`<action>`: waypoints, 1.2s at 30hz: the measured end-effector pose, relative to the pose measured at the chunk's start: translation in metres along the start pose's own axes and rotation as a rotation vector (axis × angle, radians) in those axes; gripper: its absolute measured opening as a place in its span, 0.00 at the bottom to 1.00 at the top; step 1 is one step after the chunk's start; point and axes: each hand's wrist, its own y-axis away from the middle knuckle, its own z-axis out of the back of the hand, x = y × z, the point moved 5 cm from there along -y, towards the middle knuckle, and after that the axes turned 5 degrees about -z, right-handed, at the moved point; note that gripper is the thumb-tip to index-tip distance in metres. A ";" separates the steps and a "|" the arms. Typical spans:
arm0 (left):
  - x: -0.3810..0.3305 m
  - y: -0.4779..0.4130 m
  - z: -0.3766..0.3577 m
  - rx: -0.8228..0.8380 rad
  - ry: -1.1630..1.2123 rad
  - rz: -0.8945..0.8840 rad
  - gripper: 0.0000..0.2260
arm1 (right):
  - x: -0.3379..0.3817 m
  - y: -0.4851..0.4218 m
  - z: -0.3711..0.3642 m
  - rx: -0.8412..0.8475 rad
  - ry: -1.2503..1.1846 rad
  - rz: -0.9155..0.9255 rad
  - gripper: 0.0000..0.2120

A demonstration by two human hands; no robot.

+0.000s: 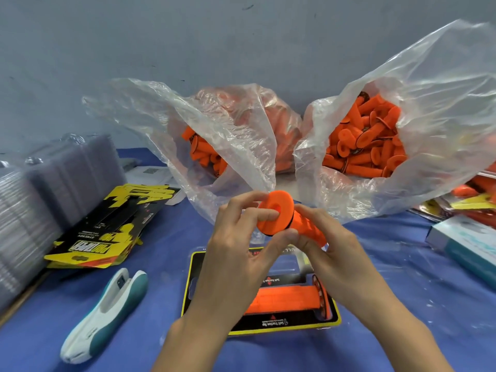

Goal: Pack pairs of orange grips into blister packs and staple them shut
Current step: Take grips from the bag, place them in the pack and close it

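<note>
**Held grip.** One orange grip (288,217) is held in the air between both hands, above the far edge of the blister pack (295,322). Its round flange end faces the camera, and its tube runs away to the right into the right hand (338,253).
- Left hand (233,242): the fingers curl over the face and rim of the flange, with the thumb under it, pinching the flange.
- Right hand: the fingers and thumb wrap the tube just behind the flange.

**Surroundings.** The blister pack lies flat on the blue table cover (402,291), directly below the hands. Both forearms cross over it and hide its middle part. A white and teal stapler (107,310) lies to the near left, apart from the pack. Farther left is a loose pile of black and yellow card inserts (107,229), and beside that a stack of clear blister shells (40,197). A pale boxed item (467,242) sits at the right edge.

**Containers.**
- Blister pack: one packed grip (284,296) lies in the near cavity with its flange to the right. The far cavity is hidden by the hands.
- Left plastic bag (150,111): open, with loose orange grips (204,154) inside.
- Right plastic bag (442,89): open, with a larger heap of grips (370,140) inside.

Both bags stand beyond the hands, side by side.
</note>
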 end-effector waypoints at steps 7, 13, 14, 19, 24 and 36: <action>0.002 0.008 0.002 -0.055 -0.016 0.013 0.10 | -0.001 0.001 -0.005 -0.009 0.117 -0.001 0.18; 0.004 0.013 0.005 -0.051 -0.028 0.082 0.10 | -0.001 0.002 -0.006 -0.034 0.154 -0.012 0.19; 0.005 0.013 0.004 -0.035 -0.045 0.083 0.10 | -0.001 0.002 -0.006 -0.041 0.168 -0.012 0.19; 0.008 0.017 0.002 -0.009 -0.118 0.106 0.09 | -0.001 0.001 -0.009 -0.049 0.264 0.002 0.19; 0.013 0.018 0.005 -0.043 -0.114 0.150 0.07 | 0.002 -0.001 -0.013 -0.048 0.343 0.036 0.21; 0.024 0.026 0.019 -0.079 -0.042 0.310 0.03 | 0.007 -0.002 -0.024 -0.014 0.409 0.053 0.20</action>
